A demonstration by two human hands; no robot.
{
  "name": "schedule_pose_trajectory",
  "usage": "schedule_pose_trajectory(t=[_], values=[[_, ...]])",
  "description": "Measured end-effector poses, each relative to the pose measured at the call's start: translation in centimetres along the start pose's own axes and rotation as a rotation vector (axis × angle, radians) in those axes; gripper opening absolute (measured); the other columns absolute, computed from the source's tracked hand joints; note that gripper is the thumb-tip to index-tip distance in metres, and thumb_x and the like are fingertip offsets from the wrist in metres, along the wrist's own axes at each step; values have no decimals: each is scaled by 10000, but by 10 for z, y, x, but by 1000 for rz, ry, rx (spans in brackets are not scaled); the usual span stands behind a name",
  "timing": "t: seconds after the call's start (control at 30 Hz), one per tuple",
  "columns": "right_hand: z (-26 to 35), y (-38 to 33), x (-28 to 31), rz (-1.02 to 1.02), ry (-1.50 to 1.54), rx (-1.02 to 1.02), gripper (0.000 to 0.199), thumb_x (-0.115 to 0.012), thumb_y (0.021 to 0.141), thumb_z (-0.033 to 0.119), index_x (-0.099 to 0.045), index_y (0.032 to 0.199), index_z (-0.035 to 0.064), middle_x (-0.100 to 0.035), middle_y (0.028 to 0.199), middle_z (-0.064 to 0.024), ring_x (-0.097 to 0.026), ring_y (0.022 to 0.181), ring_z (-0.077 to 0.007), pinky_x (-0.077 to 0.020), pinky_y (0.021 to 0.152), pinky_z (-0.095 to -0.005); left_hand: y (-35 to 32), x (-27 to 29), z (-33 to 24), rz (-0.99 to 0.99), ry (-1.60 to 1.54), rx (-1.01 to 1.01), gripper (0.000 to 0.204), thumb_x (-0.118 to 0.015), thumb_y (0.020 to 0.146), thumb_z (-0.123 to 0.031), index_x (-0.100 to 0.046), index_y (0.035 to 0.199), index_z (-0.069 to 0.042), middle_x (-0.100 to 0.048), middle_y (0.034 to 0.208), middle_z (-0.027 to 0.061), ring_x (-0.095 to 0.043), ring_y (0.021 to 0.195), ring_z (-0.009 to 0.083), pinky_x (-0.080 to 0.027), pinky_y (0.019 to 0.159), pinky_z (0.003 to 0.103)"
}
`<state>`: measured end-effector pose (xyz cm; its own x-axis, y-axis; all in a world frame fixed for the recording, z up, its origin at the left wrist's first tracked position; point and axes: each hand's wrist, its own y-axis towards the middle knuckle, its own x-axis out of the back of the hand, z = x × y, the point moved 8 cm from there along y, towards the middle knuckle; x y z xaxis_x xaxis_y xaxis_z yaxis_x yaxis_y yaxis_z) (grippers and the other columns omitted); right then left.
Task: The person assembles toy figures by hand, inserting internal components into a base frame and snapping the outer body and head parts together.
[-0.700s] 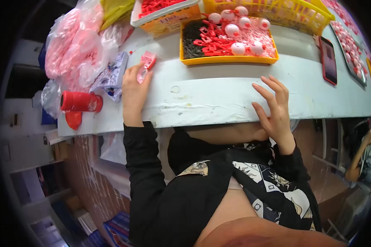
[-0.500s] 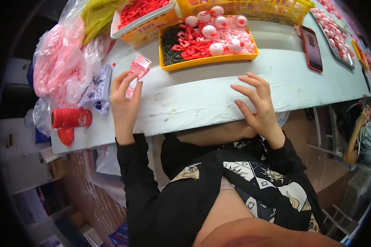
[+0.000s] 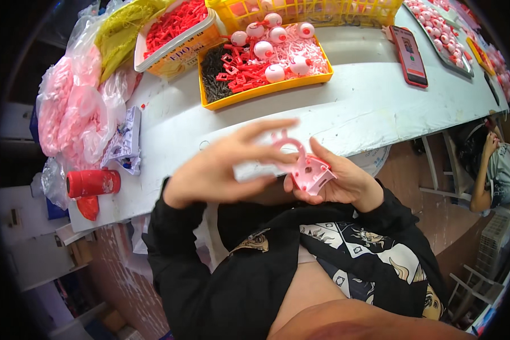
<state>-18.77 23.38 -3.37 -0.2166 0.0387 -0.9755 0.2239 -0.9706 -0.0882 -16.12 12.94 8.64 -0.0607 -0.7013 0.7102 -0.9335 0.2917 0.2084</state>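
Observation:
My right hand (image 3: 351, 180) is closed around a pale pink plastic part with red edges (image 3: 314, 174), held over the table's near edge. Its thumb and fingers grip the part at the sides, and a cut-out shows in its face. A pink ring with small prongs (image 3: 289, 143) stands against that part; whether the two are joined I cannot tell. Beside the ring is my left hand (image 3: 224, 161), blurred by motion. Its fingers reach across the ring, and their grip is unclear.
Beyond my hands lies a yellow tray (image 3: 266, 95) of black, red and pink small parts with white-pink balls. A tub of red pieces (image 3: 178, 25), a phone (image 3: 409, 56), a red can (image 3: 93, 183) and pink-filled bags (image 3: 76, 107) surround it. Another person (image 3: 496, 164) sits at right.
My left hand has come from the table's left side toward my right hand. The pink-and-red part has left the table and is in my right hand, which has closed and lowered.

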Motion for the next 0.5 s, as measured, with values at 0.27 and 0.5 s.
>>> schedule_pose_trajectory(t=[0.27, 0.5], values=[[41, -6, -9, -309, -230, 283, 518, -468, 987, 279, -335, 1405, 2, -555, 1225, -235, -590, 1109, -279, -493, 948, -398, 0, 79, 123, -401, 166, 389, 200, -661, 841, -55, -679, 1039, -37, -636, 1056, 67, -624, 894, 155, -494, 807, 271], [47, 8, -10, -245, -105, 323, 456, -432, 977, 167, -334, 1393, 8, -521, 1252, -250, -550, 1155, -369, -483, 972, -471, 29, 62, 108, -378, 530, 76, 154, -686, 805, -45, -712, 950, -88, -607, 915, 61, -571, 879, 206, -470, 779, 303]])
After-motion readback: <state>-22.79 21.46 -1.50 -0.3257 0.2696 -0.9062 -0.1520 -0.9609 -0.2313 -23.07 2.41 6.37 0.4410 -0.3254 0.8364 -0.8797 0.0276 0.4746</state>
